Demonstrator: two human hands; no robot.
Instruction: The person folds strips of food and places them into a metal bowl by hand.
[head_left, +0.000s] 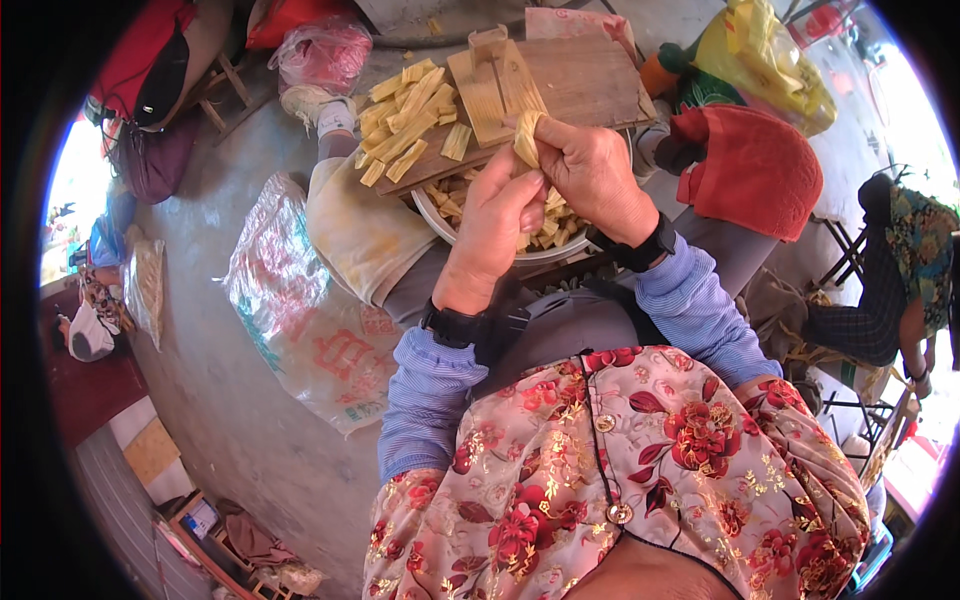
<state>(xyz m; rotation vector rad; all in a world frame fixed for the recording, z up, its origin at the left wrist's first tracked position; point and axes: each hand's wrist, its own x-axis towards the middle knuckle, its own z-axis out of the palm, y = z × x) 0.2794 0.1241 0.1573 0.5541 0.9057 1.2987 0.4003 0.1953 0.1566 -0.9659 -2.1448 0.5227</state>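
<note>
Fingers (538,135) of the right hand (590,175) are curled and pinched around a pale yellow strip (526,135), holding it upright just above the near edge of the wooden board (585,80). Beside it, the left hand (492,230) has its thumb and fingers bent toward the same strip, the fingertips closing against its lower end; both hands hover over the white bowl (437,215).

That board serves as the surface, resting across the person's lap and over the far rim of the bowl. On its left half lies a loose heap of cut yellow strips (405,115), too many and too overlapped to count surely; near the middle sits one small wooden block tool (490,75). More short yellow pieces (555,225) fill the bowl under the hands, partly hidden by them.

Below is a grey concrete floor (210,330). One large clear printed sack (300,310) lies flat on it to the left, and a pink plastic bag (325,50) sits beyond the board's far left corner. A yellow bag (760,60) and a red cloth (755,165) lie off the board's right edge. One other person in dark patterned clothes (900,260) sits at the far right.

Each wrist carries one black band, and blue sleeves run back to a floral apron (640,470).
</note>
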